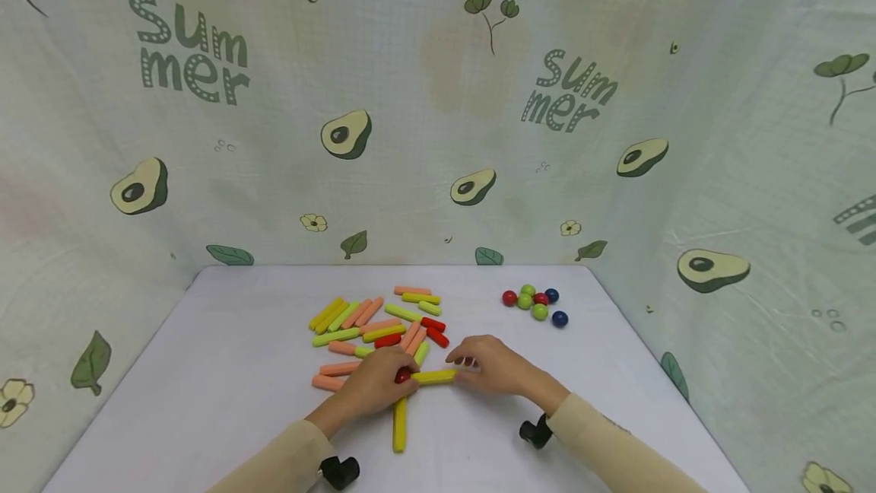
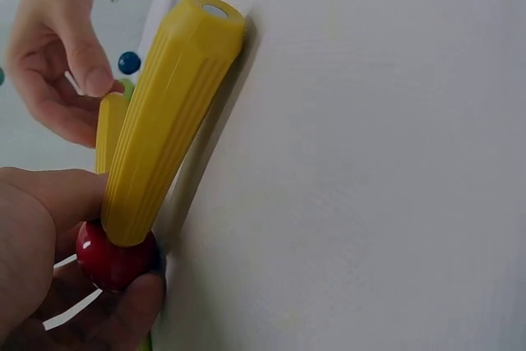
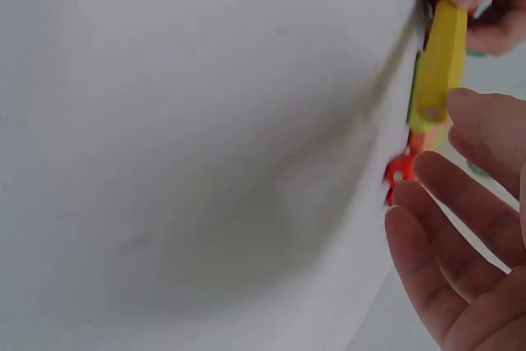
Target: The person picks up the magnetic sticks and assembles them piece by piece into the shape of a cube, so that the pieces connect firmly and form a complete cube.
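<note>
My left hand (image 1: 379, 383) grips a glossy red ball (image 2: 115, 259) between thumb and fingers. From that ball one yellow ribbed rod (image 2: 168, 117) with a silvery disc in its end points toward me, and a second yellow rod (image 1: 435, 377) points right. At the free end of the second rod is my right hand (image 1: 494, 365), its thumb right by the tip and its fingers loosely spread, curled round nothing. In the right wrist view that rod (image 3: 444, 55) runs from the left hand's ball to beside the right thumb.
Several orange, lime, yellow and red rods (image 1: 369, 310) lie behind the left hand. At the back right several red, green and blue balls (image 1: 541, 312) sit on the white table (image 1: 239, 371). A printed cloth (image 1: 411, 97) hangs around the table.
</note>
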Demonstrator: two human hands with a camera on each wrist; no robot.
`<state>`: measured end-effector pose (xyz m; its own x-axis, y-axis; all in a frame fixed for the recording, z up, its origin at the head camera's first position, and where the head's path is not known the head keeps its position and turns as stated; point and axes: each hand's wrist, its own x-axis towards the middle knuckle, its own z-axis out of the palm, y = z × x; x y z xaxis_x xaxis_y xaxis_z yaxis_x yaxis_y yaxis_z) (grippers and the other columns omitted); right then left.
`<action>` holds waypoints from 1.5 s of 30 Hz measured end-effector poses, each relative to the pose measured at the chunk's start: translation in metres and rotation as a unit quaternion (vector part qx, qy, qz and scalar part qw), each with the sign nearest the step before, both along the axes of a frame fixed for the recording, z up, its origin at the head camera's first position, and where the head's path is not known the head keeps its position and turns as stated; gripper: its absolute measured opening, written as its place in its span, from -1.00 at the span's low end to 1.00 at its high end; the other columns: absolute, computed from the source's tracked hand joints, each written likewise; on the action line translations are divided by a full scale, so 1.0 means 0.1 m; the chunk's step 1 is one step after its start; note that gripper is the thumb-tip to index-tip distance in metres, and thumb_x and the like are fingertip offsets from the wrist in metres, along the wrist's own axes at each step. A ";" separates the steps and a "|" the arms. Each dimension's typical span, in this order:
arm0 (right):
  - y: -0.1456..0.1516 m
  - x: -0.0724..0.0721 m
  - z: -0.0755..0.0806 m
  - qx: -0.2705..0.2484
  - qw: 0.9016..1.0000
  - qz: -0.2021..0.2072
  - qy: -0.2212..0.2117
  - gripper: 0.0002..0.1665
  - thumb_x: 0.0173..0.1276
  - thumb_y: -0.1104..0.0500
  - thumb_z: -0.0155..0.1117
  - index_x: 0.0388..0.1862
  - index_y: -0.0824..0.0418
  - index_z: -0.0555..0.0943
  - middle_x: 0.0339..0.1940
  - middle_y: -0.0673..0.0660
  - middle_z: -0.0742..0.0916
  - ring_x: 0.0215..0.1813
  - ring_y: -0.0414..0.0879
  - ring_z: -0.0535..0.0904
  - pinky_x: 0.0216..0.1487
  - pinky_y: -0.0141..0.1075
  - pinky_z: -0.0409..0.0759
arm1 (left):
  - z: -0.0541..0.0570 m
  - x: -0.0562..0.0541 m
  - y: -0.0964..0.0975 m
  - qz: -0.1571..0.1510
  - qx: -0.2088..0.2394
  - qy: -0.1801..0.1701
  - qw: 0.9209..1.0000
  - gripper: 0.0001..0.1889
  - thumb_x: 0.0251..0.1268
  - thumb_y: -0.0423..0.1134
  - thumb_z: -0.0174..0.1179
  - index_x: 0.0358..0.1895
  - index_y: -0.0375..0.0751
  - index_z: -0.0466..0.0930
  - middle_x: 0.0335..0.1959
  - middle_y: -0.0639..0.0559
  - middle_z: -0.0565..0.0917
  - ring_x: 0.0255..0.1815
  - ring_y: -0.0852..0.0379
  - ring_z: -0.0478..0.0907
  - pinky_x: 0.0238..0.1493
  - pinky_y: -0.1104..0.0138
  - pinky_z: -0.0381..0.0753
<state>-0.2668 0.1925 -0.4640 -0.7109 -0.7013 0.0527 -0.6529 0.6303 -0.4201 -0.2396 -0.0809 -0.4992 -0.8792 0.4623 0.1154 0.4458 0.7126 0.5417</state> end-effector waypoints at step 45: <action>1.60 -0.60 -0.12 0.025 0.967 -0.250 0.051 -0.65 0.31 0.33 0.53 0.07 0.35 0.74 -0.04 0.27 0.79 -0.13 0.05 0.71 -0.04 0.00 0.74 | -0.04 -0.02 -0.09 -0.013 0.017 -0.006 1.000 -0.81 0.37 -0.16 0.47 -0.01 -0.03 0.81 -0.11 0.24 0.73 -0.17 0.25 0.49 -0.10 0.32 0.56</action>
